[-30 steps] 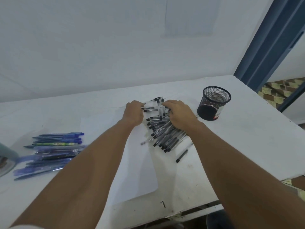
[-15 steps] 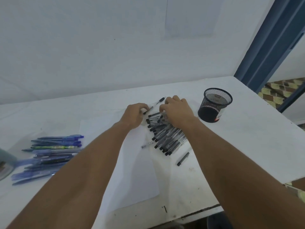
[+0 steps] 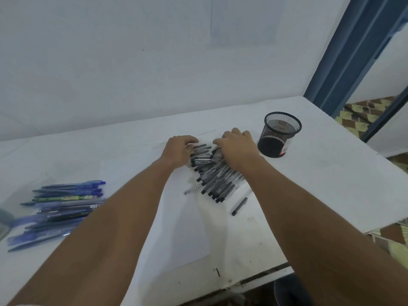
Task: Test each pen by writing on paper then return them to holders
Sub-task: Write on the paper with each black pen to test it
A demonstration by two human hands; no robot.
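So, both hands are down on the heap of black-capped clear-barrelled pens (image 3: pixel 215 175), which sits around the middle of the white worktop (image 3: pixel 331 184), a bit toward the far edge; the left hand (image 3: pixel 179 151) is on the left side of the heap with its fingers curled over the top pens, and the right hand (image 3: pixel 237 149) is cupped over the right side of it, fingers bent down into the pens; honestly I can't tell if either hand has actually got hold of a pen or is just resting on the pile. The heap lies partly on a white sheet of paper (image 3: pixel 183 235) that runs toward the near edge; one clear pen with a printed barrel (image 3: pixel 194 189) lies just left of the heap on the paper, and a single dark pen (image 3: pixel 239 206) lies by itself just off the heap's near-right side. The black wire-mesh pen holder (image 3: pixel 278 134) stands upright just right of the right hand, toward the far right corner. Over by the left edge there's a separate bunch of blue pens (image 3: pixel 59 208) with one green one in it, well apart from the black lot.
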